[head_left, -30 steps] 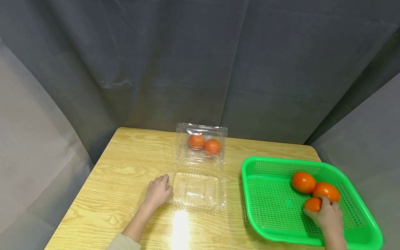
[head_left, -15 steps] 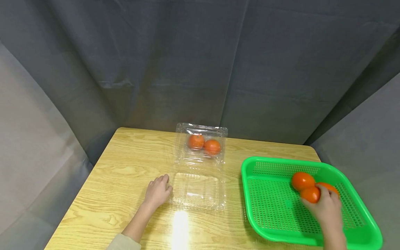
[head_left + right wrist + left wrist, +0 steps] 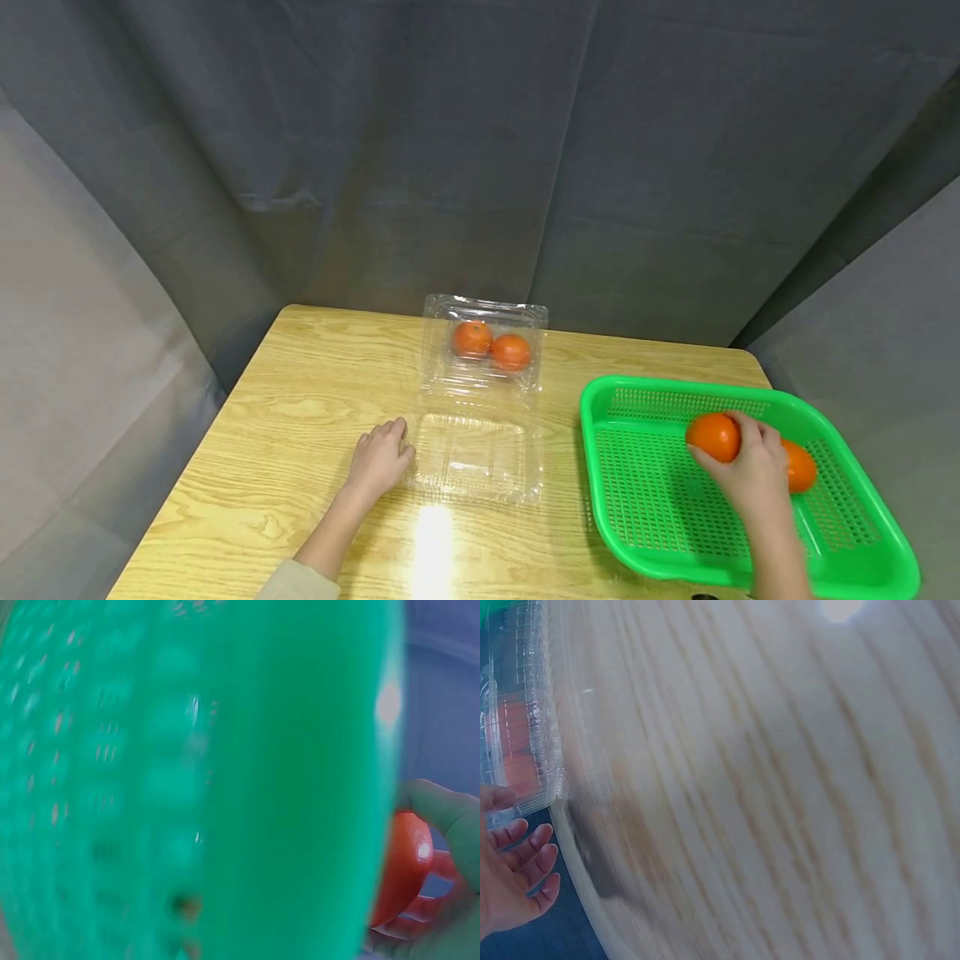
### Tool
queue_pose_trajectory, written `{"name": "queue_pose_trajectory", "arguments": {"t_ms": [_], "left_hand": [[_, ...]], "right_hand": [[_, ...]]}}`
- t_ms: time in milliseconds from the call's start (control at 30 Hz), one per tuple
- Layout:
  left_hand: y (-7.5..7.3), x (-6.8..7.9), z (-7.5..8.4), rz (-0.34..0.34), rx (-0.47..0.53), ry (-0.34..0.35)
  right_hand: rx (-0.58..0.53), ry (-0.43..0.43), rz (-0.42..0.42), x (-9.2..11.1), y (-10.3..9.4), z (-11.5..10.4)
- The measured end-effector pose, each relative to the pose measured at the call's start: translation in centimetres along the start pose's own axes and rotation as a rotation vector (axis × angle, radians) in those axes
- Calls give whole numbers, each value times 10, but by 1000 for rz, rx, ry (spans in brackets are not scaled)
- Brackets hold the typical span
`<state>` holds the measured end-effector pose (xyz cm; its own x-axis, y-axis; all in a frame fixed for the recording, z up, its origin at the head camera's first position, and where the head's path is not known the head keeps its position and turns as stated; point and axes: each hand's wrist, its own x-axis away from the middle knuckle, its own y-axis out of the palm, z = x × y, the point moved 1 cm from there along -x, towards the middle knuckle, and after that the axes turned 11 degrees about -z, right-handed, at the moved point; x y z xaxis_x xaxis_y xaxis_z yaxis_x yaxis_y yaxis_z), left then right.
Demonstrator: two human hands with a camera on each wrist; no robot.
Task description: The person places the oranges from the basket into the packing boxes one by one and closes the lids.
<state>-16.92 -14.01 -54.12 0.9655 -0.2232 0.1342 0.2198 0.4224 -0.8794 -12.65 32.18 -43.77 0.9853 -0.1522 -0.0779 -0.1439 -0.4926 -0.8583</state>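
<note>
In the head view, my right hand [image 3: 757, 467] holds a smooth orange-red tomato [image 3: 713, 437] above the green basket [image 3: 660, 573], thumb on the near side and fingers on the far side. The right wrist view shows the held tomato [image 3: 406, 866] partly behind the basket wall. Another tomato [image 3: 801, 467] lies in the basket, partly hidden by the hand. A clear plastic clamshell box [image 3: 480, 458] lies unfolded, with two tomatoes [image 3: 511, 353] in its far half. My left hand [image 3: 378, 458] rests beside the near half, its fingertips at the left edge, fingers relaxed.
The box and basket stand on a wood-grain table [image 3: 300, 400], the basket at its right side. Grey curtains [image 3: 420, 167] hang behind the table and along both sides. A bright light reflection lies near the front. A small dark object [image 3: 705, 597] shows at the bottom edge.
My right hand has moved away and to the left across the basket with the tomato. The third basket tomato is now out of sight. My left hand and the box have not moved.
</note>
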Motion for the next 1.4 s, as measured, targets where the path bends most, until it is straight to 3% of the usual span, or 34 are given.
{"name": "queue_pose_trajectory", "arguments": {"t_ms": [367,767,1100,1400], "left_hand": [[0,0,0,-2,6,-4],[1,-1,0,-2,1,-4],[1,-1,-1,-2,1,-6],[1,-2,-1,0,0,0]], "right_hand": [[-66,-179,38,-9,21,-51],[-143,-264,-25,-10,56,-95],[-200,-268,-114,-10,85,-124],[-235,-386,-40,-15,116,-146]]}}
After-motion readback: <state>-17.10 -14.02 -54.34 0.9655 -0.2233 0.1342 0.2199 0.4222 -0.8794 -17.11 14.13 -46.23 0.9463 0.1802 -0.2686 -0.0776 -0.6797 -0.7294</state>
